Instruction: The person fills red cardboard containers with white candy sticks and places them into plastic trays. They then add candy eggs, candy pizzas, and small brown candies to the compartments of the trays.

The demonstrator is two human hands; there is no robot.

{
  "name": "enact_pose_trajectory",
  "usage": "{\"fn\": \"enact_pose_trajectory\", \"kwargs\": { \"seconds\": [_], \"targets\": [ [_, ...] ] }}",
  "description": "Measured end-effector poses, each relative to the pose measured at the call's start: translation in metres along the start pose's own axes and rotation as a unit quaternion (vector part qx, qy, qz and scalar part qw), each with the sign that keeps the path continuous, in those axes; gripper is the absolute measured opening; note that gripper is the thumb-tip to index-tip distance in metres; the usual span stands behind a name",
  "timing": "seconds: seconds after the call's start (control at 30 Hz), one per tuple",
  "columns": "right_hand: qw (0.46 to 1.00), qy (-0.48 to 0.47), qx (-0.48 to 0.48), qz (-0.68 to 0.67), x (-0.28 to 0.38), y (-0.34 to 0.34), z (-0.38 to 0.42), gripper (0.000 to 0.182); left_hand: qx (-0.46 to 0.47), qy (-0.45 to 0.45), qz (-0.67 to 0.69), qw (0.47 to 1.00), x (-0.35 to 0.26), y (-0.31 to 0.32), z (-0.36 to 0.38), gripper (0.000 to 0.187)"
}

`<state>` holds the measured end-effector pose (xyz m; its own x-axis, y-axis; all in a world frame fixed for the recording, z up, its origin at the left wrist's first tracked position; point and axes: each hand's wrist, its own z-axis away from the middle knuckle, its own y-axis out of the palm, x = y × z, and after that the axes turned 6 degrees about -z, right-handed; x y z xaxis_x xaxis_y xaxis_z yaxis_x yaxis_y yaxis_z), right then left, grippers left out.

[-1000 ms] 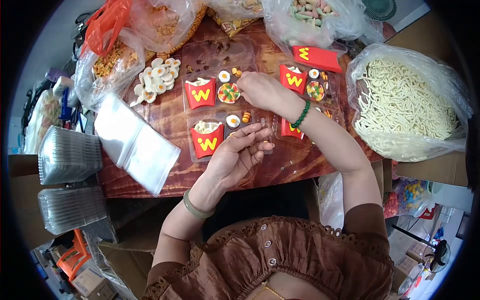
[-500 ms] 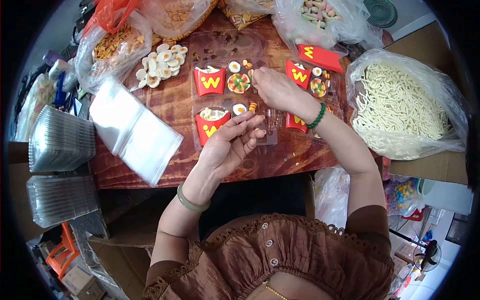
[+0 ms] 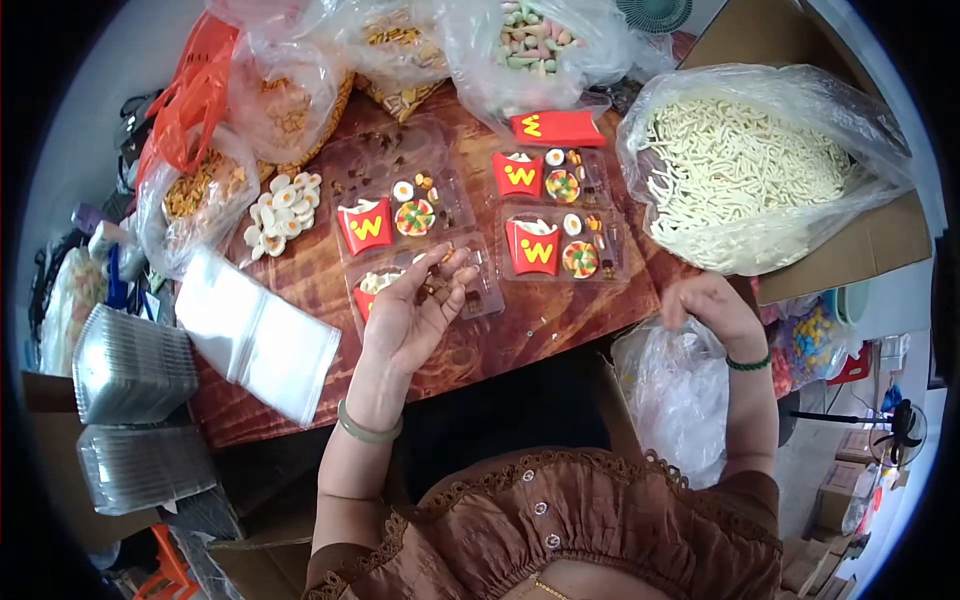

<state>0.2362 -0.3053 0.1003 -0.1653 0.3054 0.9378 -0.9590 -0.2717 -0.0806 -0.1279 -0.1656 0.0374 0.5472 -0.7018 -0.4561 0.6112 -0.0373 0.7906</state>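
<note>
My left hand (image 3: 420, 310) is palm up with its fingers curled, over the near left clear tray (image 3: 487, 290). Small brownish bits show between its fingers, too small to name. Partly behind this hand is a red fries carton (image 3: 365, 297) with pale sticks. My right hand (image 3: 712, 308) hangs off the table's right edge, above a clear plastic bag (image 3: 680, 400); its fingers are loosely bent, with nothing visible in them. Other clear trays hold a red carton (image 3: 366, 228), a fried-egg piece (image 3: 403, 191) and a round pizza piece (image 3: 414, 218).
An open bag of pale sticks (image 3: 750, 165) sits in a cardboard box at right. White egg pieces (image 3: 283, 212) are heaped at left, beside clear bags (image 3: 260, 335) and stacked plastic trays (image 3: 135, 365). A red carton (image 3: 560, 127) lies flat behind the right trays.
My right hand has left the trays and moved right and nearer, past the table edge. My left hand stays cupped near the left tray. The view has turned to the right.
</note>
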Motion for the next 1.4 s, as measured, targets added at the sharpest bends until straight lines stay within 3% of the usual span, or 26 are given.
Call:
{"fn": "enact_pose_trajectory", "kwargs": {
  "seconds": [0.03, 0.07, 0.1, 0.13, 0.2, 0.3, 0.37, 0.4, 0.47, 0.53, 0.57, 0.6, 0.63, 0.7, 0.73, 0.8, 0.83, 0.87, 0.9, 0.97, 1.03, 1.1, 1.17, 1.2, 1.33, 1.4],
  "targets": [
    [1.000, -0.005, -0.019, 0.014, -0.032, -0.018, 0.020, 0.010, 0.015, 0.010, -0.023, 1.000, -0.005, 0.009, -0.009, 0.033],
    [0.949, -0.023, -0.144, 0.279, -0.053, -0.016, 0.036, 0.006, 0.029, 0.019, -0.044, 0.998, -0.008, 0.017, -0.019, 0.034],
    [0.815, -0.034, -0.257, 0.518, -0.068, -0.009, 0.051, 0.007, 0.064, 0.028, -0.060, 0.996, -0.013, 0.024, -0.030, 0.036],
    [0.817, -0.035, -0.259, 0.513, -0.076, -0.001, 0.059, 0.007, 0.075, 0.030, -0.071, 0.994, -0.017, 0.033, -0.043, 0.037],
    [0.894, -0.036, -0.354, 0.274, -0.080, 0.002, 0.058, 0.013, 0.062, 0.025, -0.076, 0.995, -0.027, 0.054, -0.066, 0.037],
    [0.910, -0.133, -0.283, 0.272, -0.080, 0.004, 0.045, 0.016, 0.057, 0.119, -0.185, 0.974, -0.046, 0.045, -0.113, 0.029],
    [0.910, -0.140, -0.285, 0.268, -0.072, 0.005, 0.021, 0.015, -0.039, 0.229, -0.416, 0.879, -0.064, 0.040, -0.138, 0.029],
    [0.911, -0.152, -0.301, 0.238, -0.061, 0.009, 0.005, 0.011, -0.076, 0.282, -0.426, 0.857, -0.072, 0.020, -0.162, 0.023],
    [0.906, -0.163, -0.332, 0.206, -0.037, 0.012, -0.021, 0.010, -0.154, 0.373, -0.685, 0.607, -0.098, -0.013, -0.192, 0.020],
    [0.933, -0.142, -0.266, 0.195, -0.018, 0.002, -0.041, 0.006, -0.158, 0.429, -0.771, 0.443, -0.115, -0.028, -0.205, 0.018],
    [0.933, -0.136, -0.269, 0.194, -0.018, -0.013, -0.049, 0.006, -0.166, 0.372, -0.801, 0.439, -0.120, -0.030, -0.207, 0.019],
    [0.913, -0.191, -0.208, 0.293, -0.022, -0.029, -0.059, 0.004, -0.174, 0.311, -0.828, 0.433, -0.123, -0.021, -0.201, 0.019],
    [0.879, -0.242, -0.140, 0.386, -0.022, -0.040, -0.067, 0.009, -0.189, 0.380, -0.851, 0.310, -0.120, -0.018, -0.196, 0.021],
    [0.930, -0.179, -0.153, 0.281, -0.004, -0.046, -0.085, 0.013, -0.188, 0.452, -0.831, 0.266, -0.122, -0.005, -0.196, 0.024],
    [0.947, -0.197, -0.194, 0.164, 0.004, -0.046, -0.105, 0.014, -0.151, 0.471, -0.808, 0.321, -0.118, 0.020, -0.190, 0.022],
    [0.925, -0.291, -0.228, 0.091, 0.018, -0.059, -0.154, 0.018, -0.052, 0.516, -0.751, 0.410, -0.110, 0.062, -0.201, 0.017],
    [0.938, -0.251, -0.207, 0.115, 0.030, -0.073, -0.178, 0.021, -0.012, 0.480, -0.727, 0.490, -0.099, 0.096, -0.196, 0.016],
    [0.949, -0.211, -0.187, 0.140, 0.044, -0.088, -0.204, 0.024, 0.006, 0.470, -0.746, 0.471, -0.094, 0.110, -0.208, 0.016],
    [0.940, -0.239, -0.198, 0.144, 0.049, -0.102, -0.237, 0.024, 0.023, 0.461, -0.763, 0.452, -0.095, 0.124, -0.226, 0.017],
    [0.933, -0.240, -0.218, 0.158, 0.051, -0.126, -0.307, 0.028, 0.072, 0.511, -0.764, 0.387, -0.097, 0.137, -0.276, 0.020],
    [0.913, -0.212, -0.248, 0.244, 0.058, -0.141, -0.352, 0.037, 0.057, 0.495, -0.788, 0.361, -0.105, 0.136, -0.327, 0.025],
    [0.868, -0.251, -0.296, 0.310, 0.053, -0.147, -0.381, 0.057, 0.014, 0.433, -0.869, 0.240, -0.114, 0.128, -0.372, 0.037],
    [0.872, -0.177, -0.311, 0.335, 0.046, -0.159, -0.412, 0.061, 0.026, 0.401, -0.893, 0.204, -0.114, 0.137, -0.383, 0.040],
    [0.889, -0.205, -0.292, 0.286, 0.039, -0.164, -0.422, 0.060, 0.038, 0.363, -0.915, 0.172, -0.113, 0.140, -0.388, 0.042],
    [0.855, -0.231, -0.319, 0.338, 0.029, -0.174, -0.460, 0.061, 0.008, 0.269, -0.956, 0.117, -0.109, 0.141, -0.420, 0.043],
    [0.927, -0.083, -0.198, 0.308, 0.043, -0.182, -0.457, 0.064, -0.006, 0.229, -0.963, 0.139, -0.111, 0.142, -0.430, 0.037]
  ]
}}
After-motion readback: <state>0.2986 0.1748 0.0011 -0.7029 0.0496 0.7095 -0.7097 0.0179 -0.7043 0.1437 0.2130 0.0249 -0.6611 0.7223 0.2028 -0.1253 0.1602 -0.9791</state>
